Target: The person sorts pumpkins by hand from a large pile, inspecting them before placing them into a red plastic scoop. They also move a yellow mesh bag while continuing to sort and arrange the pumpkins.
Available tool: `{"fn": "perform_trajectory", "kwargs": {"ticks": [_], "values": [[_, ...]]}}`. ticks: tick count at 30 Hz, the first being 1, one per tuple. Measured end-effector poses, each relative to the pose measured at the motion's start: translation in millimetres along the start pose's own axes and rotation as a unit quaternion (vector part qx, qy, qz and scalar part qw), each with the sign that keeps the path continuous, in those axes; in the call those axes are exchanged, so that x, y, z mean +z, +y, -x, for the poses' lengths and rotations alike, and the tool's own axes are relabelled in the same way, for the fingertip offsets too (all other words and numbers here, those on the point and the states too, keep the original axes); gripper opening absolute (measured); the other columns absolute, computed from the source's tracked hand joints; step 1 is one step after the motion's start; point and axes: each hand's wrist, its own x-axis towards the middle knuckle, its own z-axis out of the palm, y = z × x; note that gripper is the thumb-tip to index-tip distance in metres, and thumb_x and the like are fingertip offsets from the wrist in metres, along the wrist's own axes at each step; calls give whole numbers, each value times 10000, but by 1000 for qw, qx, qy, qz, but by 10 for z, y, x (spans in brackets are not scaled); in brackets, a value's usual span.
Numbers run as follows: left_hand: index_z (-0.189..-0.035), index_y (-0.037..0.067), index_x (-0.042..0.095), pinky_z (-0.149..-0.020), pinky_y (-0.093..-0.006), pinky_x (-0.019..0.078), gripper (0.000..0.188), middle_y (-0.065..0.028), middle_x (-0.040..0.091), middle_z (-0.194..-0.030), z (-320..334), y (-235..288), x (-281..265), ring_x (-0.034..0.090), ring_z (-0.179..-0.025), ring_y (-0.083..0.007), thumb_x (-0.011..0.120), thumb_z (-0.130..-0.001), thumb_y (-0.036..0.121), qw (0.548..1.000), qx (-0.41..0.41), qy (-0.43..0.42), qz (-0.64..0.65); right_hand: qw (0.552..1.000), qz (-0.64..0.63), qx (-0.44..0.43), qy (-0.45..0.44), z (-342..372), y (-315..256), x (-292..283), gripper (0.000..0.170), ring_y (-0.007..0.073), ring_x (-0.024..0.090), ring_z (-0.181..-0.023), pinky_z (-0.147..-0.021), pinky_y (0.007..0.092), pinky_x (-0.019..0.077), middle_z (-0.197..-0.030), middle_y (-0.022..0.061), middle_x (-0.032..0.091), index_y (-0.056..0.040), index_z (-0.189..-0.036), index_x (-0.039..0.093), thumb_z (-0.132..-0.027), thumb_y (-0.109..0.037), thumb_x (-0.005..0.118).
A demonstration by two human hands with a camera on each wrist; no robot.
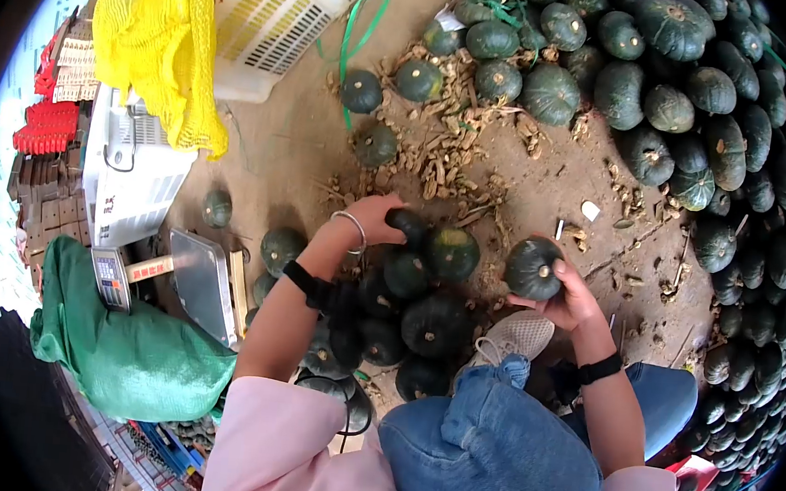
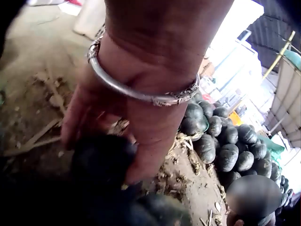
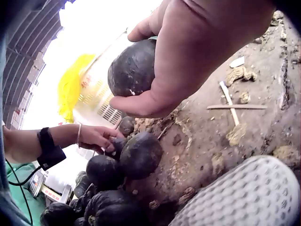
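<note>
Littered floor (image 1: 482, 171) lies beyond a squash (image 1: 408, 225) the left hand (image 1: 376, 220) partly hides

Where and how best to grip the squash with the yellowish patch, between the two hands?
Probably across opposite sides of the patched squash, coming from above and the right: its rounded body shows no handle, floor shows on that side, while neighbouring squashes crowd its left.

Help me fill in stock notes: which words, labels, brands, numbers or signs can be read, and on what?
"利", red, on the white crate by the yellow net; neighbouring characters unclear.
Too blurred: the orange-red label and keypad panel on the scale.
Too blurred: dark characters on the other white crate.
Too small: blue print on the pale sheet, far left.
</note>
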Motion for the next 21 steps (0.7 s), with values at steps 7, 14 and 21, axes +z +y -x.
{"fn": "perform_trajectory", "kwargs": {"ticks": [7, 14, 21], "values": [[-1201, 41, 553, -907, -471, 467, 546, -231, 526, -1170, -851, 262, -850, 535, -1056, -433, 727, -729, 254, 929, -2, 347, -131, 993, -26, -78, 79, 162, -181, -109, 739, 316, 602, -1098, -832, 524, 572, -1251, 113, 541, -135, -1385, 376, -767, -217, 773], [-1341, 74, 437, -882, -468, 494, 684, -203, 469, -1307, -1674, 442, -992, 535, -1114, -408, 724, -746, 252, 940, -100, 321, -54, 988, -86, -90, 90, 307, -55, -167, 727, 335, 602, -1102, -876, 506, 558, -1237, 157, 571, -44, -1358, 405, -767, -254, 773], [-1271, -4, 484, -895, -445, 503, 533, -181, 598, -1207, -751, 990, -574, 601, -1101, -318, 357, -914, 371, 593, 61, 23, 803, 978, -136, -158, -15, -31, -92, 81, 855, 381, 339, -1360, -1044, 602, 357, -1496, 140, 325, -153, -1375, 454, -723, -676, 636]]}}
